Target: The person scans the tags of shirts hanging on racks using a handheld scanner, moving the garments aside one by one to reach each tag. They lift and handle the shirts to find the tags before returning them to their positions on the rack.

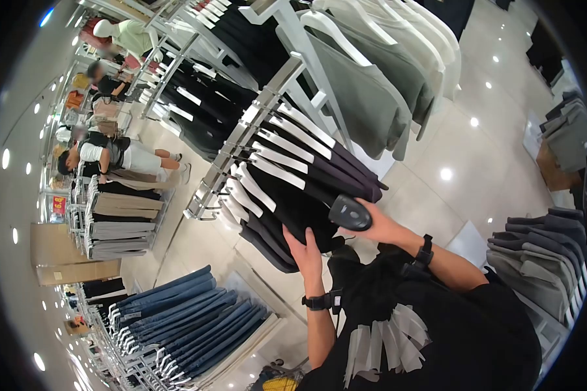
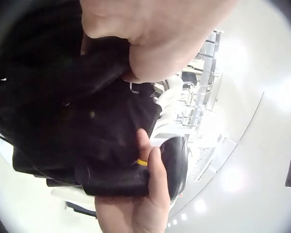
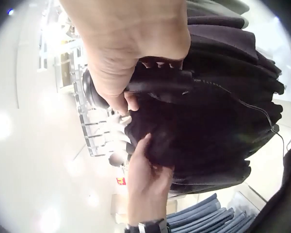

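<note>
right hand point(image 1: 383, 229) grips scanner point(image 1: 349, 213), left hand point(image 1: 304, 253) holds black garment point(image 1: 292, 203) hanging on rack point(image 1: 242, 132).

Findings: the scanner point(image 1: 349, 212) is black plastic, slightly glossy; garments point(image 1: 293, 199) matt black cloth; rack point(image 1: 275, 79) smooth metal; floor point(image 1: 430, 195) glossy tile.
</note>
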A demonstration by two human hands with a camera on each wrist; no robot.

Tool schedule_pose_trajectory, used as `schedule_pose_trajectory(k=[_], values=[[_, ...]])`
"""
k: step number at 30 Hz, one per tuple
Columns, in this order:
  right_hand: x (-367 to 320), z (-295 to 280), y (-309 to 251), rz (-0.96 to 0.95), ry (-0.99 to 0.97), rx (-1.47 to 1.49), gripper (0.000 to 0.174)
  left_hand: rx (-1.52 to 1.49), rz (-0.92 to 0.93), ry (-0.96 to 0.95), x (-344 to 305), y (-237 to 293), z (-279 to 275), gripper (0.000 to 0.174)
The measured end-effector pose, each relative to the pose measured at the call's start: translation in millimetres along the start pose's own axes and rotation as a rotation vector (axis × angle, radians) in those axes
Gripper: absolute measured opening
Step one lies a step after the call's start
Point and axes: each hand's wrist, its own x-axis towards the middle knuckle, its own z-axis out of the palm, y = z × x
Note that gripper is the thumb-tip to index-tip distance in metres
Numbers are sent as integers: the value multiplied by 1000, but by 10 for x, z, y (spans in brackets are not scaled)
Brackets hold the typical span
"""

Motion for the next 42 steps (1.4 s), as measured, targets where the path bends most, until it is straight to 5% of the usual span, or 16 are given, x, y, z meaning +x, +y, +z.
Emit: schedule_pose_trajectory(k=[5,8,11,22,30,42], values=[[-27,-317,-163,76,-17,259,27,-254,-139,-34,-281,1,-289,73],[-23,-426,-46,69,22,406,25,-648,-268,-50,-425,96,-491,72],[-55,-468,-139,93,35,508,30,-717,-313,-86,-508,169,-660,70],[-43,-428,-100,149,40,475,46,-834,-375,-71,-613,292,-751,65],[-21,-276,-108,195,246,464,46,-773,-334,-118,-616,232,-715,61],[5,-254,-12,204,209,419,45,-648,-277,-69,-671,28,-751,34]])
